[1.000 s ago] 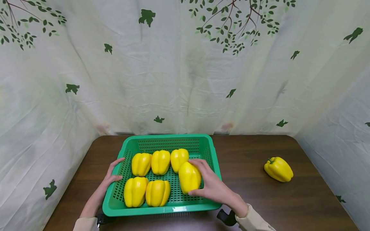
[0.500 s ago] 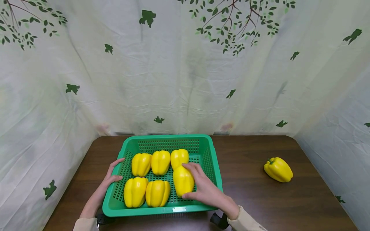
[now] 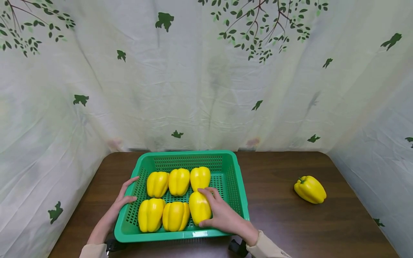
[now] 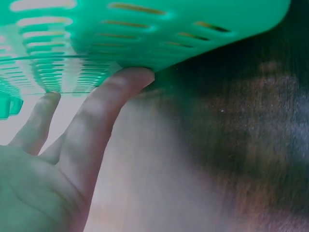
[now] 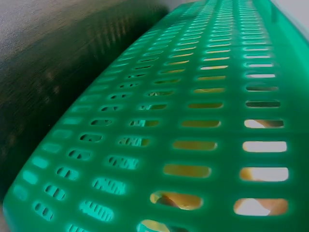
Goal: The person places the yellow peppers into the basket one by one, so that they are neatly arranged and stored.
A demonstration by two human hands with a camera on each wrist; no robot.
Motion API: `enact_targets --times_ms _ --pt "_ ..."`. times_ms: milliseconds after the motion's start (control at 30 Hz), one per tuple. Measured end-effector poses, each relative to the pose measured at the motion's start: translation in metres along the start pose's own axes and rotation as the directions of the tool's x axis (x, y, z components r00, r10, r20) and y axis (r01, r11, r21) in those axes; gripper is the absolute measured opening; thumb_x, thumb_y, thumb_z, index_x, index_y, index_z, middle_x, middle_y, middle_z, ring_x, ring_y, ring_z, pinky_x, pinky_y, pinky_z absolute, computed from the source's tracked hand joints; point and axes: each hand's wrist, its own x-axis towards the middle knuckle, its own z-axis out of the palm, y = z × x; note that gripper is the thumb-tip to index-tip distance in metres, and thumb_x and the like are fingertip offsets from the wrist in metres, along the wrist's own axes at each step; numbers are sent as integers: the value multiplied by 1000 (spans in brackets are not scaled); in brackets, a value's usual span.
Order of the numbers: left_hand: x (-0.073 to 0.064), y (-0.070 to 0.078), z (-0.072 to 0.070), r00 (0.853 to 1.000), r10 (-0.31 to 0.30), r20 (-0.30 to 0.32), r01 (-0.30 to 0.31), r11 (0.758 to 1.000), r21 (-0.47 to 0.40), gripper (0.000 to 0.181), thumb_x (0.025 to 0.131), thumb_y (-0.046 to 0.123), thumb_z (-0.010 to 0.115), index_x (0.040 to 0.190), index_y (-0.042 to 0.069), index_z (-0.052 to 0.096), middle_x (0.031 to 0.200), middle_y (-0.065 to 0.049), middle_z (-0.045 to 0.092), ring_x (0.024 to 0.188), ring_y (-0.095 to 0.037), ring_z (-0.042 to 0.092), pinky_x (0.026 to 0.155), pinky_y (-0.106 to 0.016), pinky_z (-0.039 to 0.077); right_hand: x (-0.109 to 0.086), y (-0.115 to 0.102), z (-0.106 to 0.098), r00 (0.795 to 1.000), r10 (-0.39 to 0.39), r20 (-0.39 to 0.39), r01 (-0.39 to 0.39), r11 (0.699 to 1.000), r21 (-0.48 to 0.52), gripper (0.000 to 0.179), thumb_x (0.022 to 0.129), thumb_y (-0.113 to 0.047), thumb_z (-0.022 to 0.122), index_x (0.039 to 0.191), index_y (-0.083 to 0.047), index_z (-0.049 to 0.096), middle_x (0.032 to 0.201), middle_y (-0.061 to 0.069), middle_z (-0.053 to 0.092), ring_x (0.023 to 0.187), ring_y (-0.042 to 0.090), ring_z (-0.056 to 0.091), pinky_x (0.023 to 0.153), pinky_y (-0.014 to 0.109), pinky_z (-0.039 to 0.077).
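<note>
A green plastic basket (image 3: 155, 236) holds several yellow bell peppers in two rows, a far-row bell pepper (image 3: 179, 182) among them. My right hand (image 3: 222, 215) holds a bell pepper (image 3: 199, 208) between thumb and fingers, at the right end of the near row. My left hand (image 3: 120, 197) grips the basket's left side, with finger and thumb tips over the rim; in the left wrist view straight fingers (image 4: 89, 128) touch the wall from outside. The basket's slotted wall (image 5: 193, 106) hides my right hand in the right wrist view.
Apart from the basket, another yellow bell pepper (image 3: 310, 190) lies on the brown wooden table (image 3: 274, 179) at the right. A white curtain (image 3: 206, 89) with a leaf print hangs behind the table and along both sides.
My right hand has moved left and toward me with its bell pepper, bringing it beside the near-row peppers. The left hand and the basket stay where they were.
</note>
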Motion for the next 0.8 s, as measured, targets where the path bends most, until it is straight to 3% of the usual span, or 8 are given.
enact_targets --times_ms 67,233,333,467,667,733,800 --pt "0 2 0 1000 -12 12 12 1000 -10 57 98 18 39 149 31 14 151 -20 -2 121 -37 33 85 -37 46 0 0 0 1000 9 7 -9 1000 0 84 78 -27 80 146 -16 32 141 10 29 107 23 50 84 35 48" --pt "1 4 -1 997 61 46 -58 997 -60 58 99 11 40 150 25 16 149 -21 5 113 -10 47 84 -31 48 0 -1 1 1000 20 18 -20 1000 0 84 77 -28 80 145 -16 32 139 8 31 105 22 50 84 34 48" --pt "1 6 0 997 55 55 -51 996 -75 57 99 12 40 149 28 17 149 -20 4 109 -4 48 84 -30 48 1 -1 1 999 31 28 -31 1000 -1 84 77 -29 81 145 -17 32 138 8 31 104 21 50 83 33 48" --pt "1 8 1 999 20 30 -19 999 -34 55 101 16 39 149 29 16 150 -21 3 110 -11 46 83 -31 49 2 0 2 998 46 44 -46 999 -1 85 77 -30 81 145 -17 32 138 8 31 104 21 50 83 34 48" --pt "0 8 4 999 22 -24 -20 998 67 55 102 18 39 150 25 12 150 -23 5 119 -38 37 81 -32 50 2 0 1 996 57 67 -58 998 6 85 77 -30 81 145 -17 32 137 10 32 105 22 50 83 34 48" --pt "0 7 5 999 39 -33 -37 996 76 55 102 17 39 150 24 12 150 -24 6 118 -39 38 80 -31 50 3 0 2 995 62 73 -63 998 6 86 76 -30 81 145 -17 32 137 10 33 106 22 49 84 35 48" --pt "0 7 5 998 58 -40 -54 995 82 55 102 16 39 150 23 13 150 -25 8 116 -32 42 79 -30 50 3 0 2 995 65 79 -66 998 7 86 77 -30 81 145 -17 32 137 11 33 106 22 49 84 35 47"
